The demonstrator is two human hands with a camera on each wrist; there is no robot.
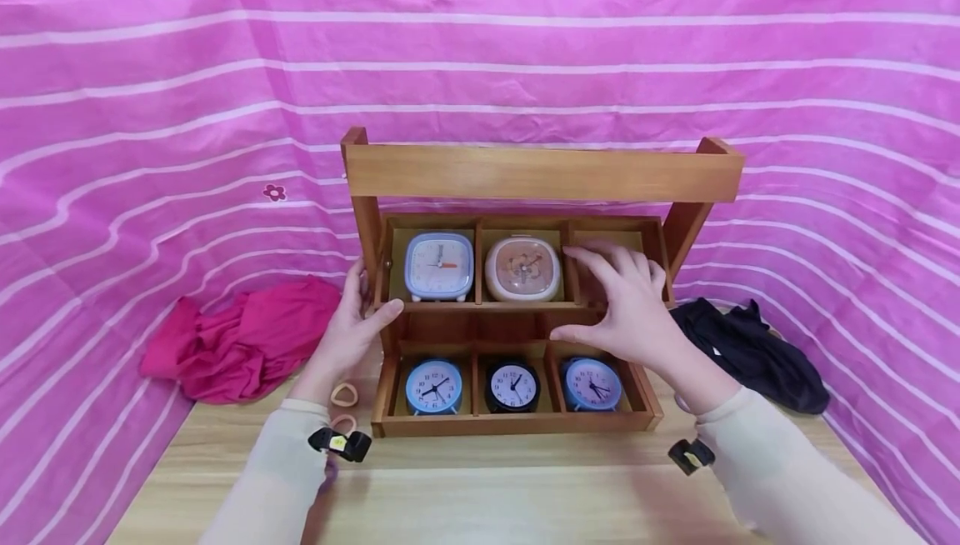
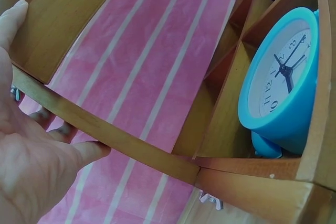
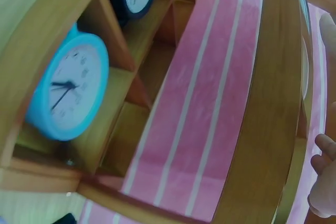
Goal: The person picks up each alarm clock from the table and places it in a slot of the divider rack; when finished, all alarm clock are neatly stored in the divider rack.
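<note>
A two-tier wooden rack [image 1: 546,174] stands on the table with small clocks in its compartments. My left hand [image 1: 355,324] grips its left side at the upper tier, thumb over the front corner; the left wrist view shows fingers behind the side post [image 2: 121,137]. Spread and lightly bent, my right hand [image 1: 628,303] is over the upper right compartment, fingers reaching in, thumb apart in front; I see nothing held. Upstairs sit a blue-rimmed square clock [image 1: 439,266] and a pinkish rounded clock [image 1: 522,268]. Below are a blue clock [image 1: 434,387], a black clock [image 1: 512,387] and another blue clock [image 1: 592,384].
Crumpled pink-red cloth [image 1: 243,341] lies left of the rack, and dark cloth [image 1: 750,353] lies to its right. Two tan loops [image 1: 344,395] are beside the left wrist. Pink striped fabric [image 1: 480,45] surrounds the wooden table [image 1: 495,495].
</note>
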